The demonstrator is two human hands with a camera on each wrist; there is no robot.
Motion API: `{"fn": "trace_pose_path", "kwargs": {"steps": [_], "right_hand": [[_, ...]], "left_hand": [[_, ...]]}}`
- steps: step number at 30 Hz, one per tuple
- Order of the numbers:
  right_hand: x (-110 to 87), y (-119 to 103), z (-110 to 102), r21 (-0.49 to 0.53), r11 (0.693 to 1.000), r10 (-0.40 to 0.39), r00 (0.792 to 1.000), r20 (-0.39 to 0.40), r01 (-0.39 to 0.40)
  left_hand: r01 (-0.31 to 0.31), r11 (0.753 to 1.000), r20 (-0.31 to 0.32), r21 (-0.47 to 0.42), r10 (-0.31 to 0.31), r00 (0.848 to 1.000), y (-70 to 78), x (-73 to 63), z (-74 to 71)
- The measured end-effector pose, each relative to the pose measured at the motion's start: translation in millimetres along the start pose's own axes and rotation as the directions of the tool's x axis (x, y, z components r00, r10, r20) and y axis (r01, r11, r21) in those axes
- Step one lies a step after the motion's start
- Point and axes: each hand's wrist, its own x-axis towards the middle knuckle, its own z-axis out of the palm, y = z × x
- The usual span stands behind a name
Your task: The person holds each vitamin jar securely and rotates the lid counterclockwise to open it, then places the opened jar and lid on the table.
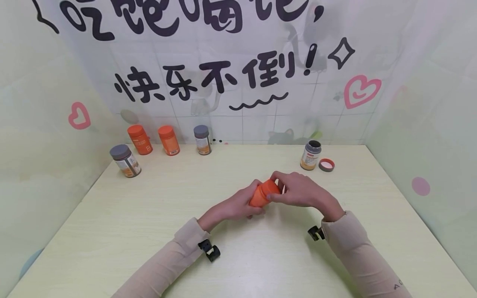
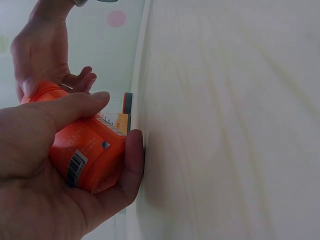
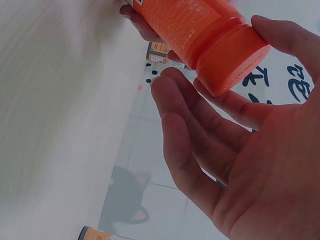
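An orange bottle [image 1: 258,197] is held tilted over the middle of the table, its cap end toward the right. My left hand [image 1: 238,203] grips the bottle's body, thumb on one side and fingers curled beneath, as the left wrist view shows. At the other end, my right hand [image 1: 302,190] pinches the orange cap [image 3: 234,60] between thumb and index finger. The other right fingers are curled loosely below the cap in the right wrist view. The cap sits on the bottle's neck. A printed label and barcode [image 2: 77,165] show on the bottle's side.
Back right stands an uncapped grey bottle [image 1: 310,156], with its lid [image 1: 326,165] lying beside it, inner side up. Along the back left are two orange bottles [image 1: 140,140] and two grey-capped bottles [image 1: 203,140]. Walls [image 1: 421,136] border the table [image 1: 149,231] at the back and sides.
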Motion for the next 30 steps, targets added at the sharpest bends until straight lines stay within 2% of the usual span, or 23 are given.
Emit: {"fn": "trace_pose_path", "kwargs": {"steps": [4, 11, 18, 24, 30], "right_hand": [[0.1, -0.2, 0.4, 0.011, 1.000, -0.001, 1.000, -0.005, 0.001], [1.1, -1.7, 2.3, 0.052, 0.998, 0.046, 0.998, -0.034, -0.044], [-0.5, -0.8, 1.2, -0.009, 0.995, 0.103, 0.994, -0.030, -0.103], [-0.5, -0.1, 0.6, -0.046, 0.995, 0.089, 0.996, -0.009, -0.089], [-0.7, -0.3, -0.2, -0.033, 0.998, 0.049, 0.999, 0.004, -0.049]], "left_hand": [[0.003, 1.000, 0.003, 0.004, -0.003, 1.000, 0.0, 0.1, -0.2], [0.010, 1.000, 0.016, 0.015, -0.010, 1.000, 1.8, -0.1, -1.4], [-0.001, 1.000, 0.013, 0.019, 0.000, 1.000, 0.8, 0.7, -0.9], [0.001, 1.000, 0.009, 0.019, -0.001, 1.000, 0.8, 0.5, -1.1], [0.008, 1.000, 0.009, 0.004, -0.008, 1.000, 0.3, 0.5, -0.5]]}}
